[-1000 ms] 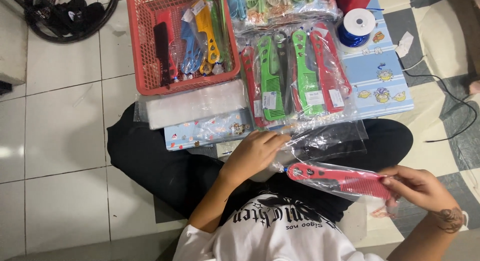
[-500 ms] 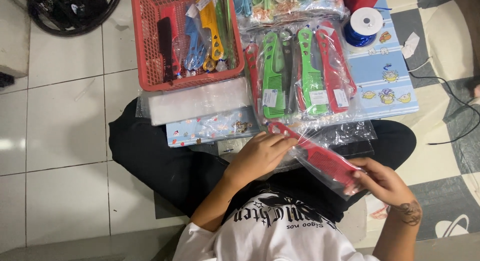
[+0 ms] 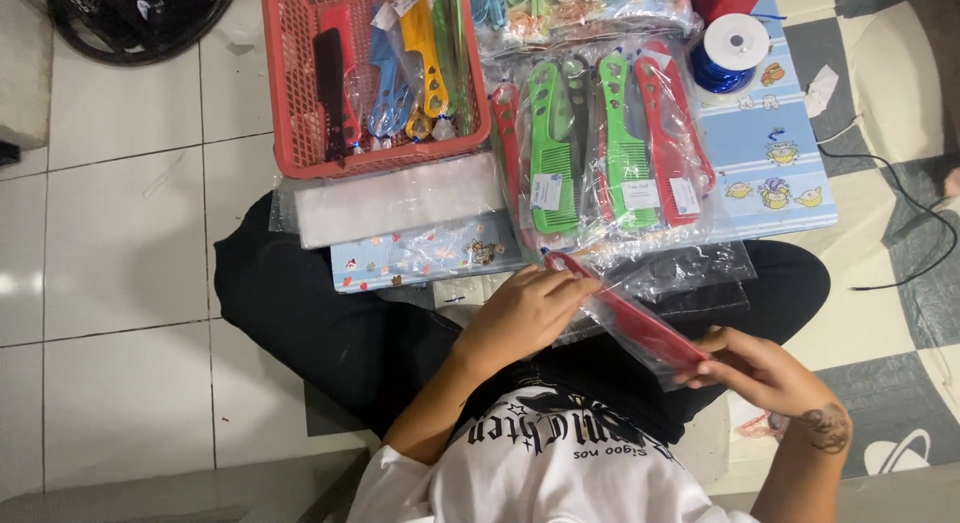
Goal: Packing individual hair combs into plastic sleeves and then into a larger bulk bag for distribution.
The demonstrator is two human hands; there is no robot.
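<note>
Here the left hand (image 3: 525,313) has its grip pressed together on the upper end of a red comb (image 3: 630,318), fingers curled over the handle end where it meets the mouth of a clear plastic sleeve (image 3: 650,333), while the right hand (image 3: 765,368) pinches the lower end of the same comb through the sleeve, thumb on top and fingertips beneath. The comb lies slantwise across the lap, above the black trousers, between the two hands and clear of the floor. It looks light and stiff, a flat moulded plastic bar that should not bend much; the teeth along one edge are likely the weak part, so a hold on the solid spine or the handle end seems safer than one across the teeth. The sleeve is thin, glossy and probably slippery, apt to slide over the comb unless pinched together with it, as the right hand does. Just beyond the hands lie loose clear bags (image 3: 690,273) on the lap, then a bundle of bagged combs (image 3: 610,153) in green and red, resting on a pale blue patterned sheet (image 3: 780,153). A red basket (image 3: 290,103) holding more combs stands to the left on the tiled floor (image 3: 120,263), and a spool of blue cord (image 3: 730,48) sits at the far right.
</note>
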